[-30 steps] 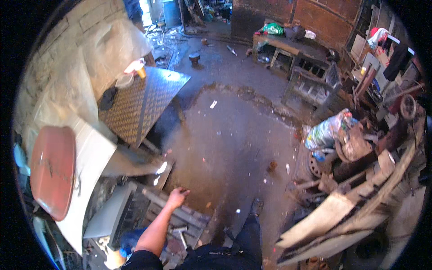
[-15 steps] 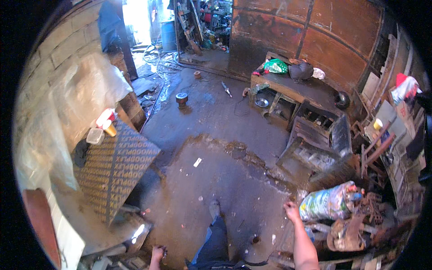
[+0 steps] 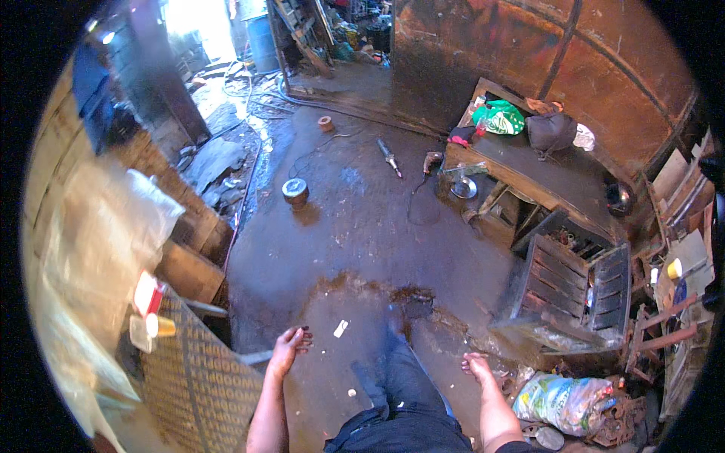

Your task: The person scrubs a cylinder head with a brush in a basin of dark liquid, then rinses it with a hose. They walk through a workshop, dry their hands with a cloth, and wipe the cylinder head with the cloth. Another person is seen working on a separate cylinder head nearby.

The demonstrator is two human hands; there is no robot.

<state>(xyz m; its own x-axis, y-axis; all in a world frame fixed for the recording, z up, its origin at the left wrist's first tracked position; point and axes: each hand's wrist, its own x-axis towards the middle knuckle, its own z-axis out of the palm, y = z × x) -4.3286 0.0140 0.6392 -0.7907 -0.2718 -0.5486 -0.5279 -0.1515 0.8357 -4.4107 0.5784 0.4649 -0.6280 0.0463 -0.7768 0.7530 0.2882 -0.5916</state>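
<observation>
My left hand (image 3: 291, 350) hangs over the floor with its fingers loosely spread, open and holding nothing. It is nearest to a patterned brown board (image 3: 198, 370) on the left. My right hand (image 3: 476, 367) hangs on the other side of my legs, its fingers slightly bent and apart, with nothing visible in it. Close by on its right lies a stuffed, multicoloured sack (image 3: 563, 400). Ahead on the floor stand a round metal piece with a wider top (image 3: 295, 192) and a small reddish ring (image 3: 325, 124). A long grey power tool (image 3: 390, 158) lies farther off.
At the right, a workbench (image 3: 521, 185) carries a green bag (image 3: 498, 118) and a dark bag (image 3: 549, 131). A dark slatted metal frame (image 3: 563, 283) stands before it. Hoses (image 3: 260, 102) cross the floor near the bright doorway. A yellow cup (image 3: 161, 326) sits on the left.
The view has moved forward toward the bench and the metal piece. Both my hands sit higher in the picture, the left one much more fully in sight. My legs have stepped.
</observation>
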